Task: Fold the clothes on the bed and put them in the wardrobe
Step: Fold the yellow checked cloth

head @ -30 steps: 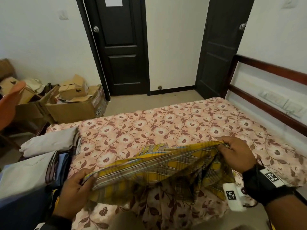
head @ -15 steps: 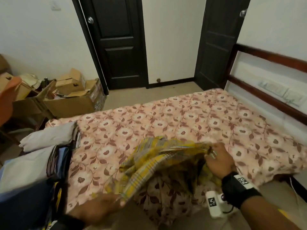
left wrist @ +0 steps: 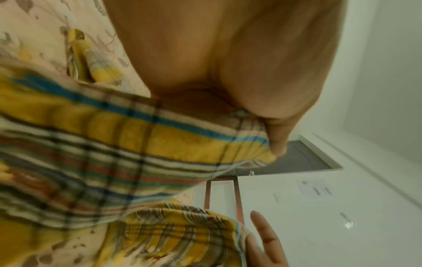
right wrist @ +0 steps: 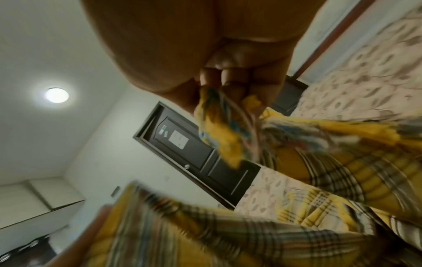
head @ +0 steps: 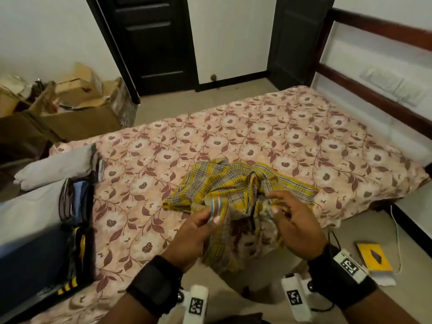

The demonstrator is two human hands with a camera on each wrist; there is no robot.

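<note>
Head view: the bed (head: 292,127) carries the yellow plaid cloth (head: 236,183), bunched near its near edge with a portion hanging off toward me. My left hand (head: 194,235) pinches a striped hem; my right hand (head: 297,228) has fingers curled round a gathered fold, confirmed in the right wrist view (right wrist: 228,84). Judgement: I should find two matching corners, draw them apart until the hem is taut, then lay the cloth flat. Versus one second ago: the cloth was stretched wide between the hands; now both hands sit close together and it has slumped.
</note>
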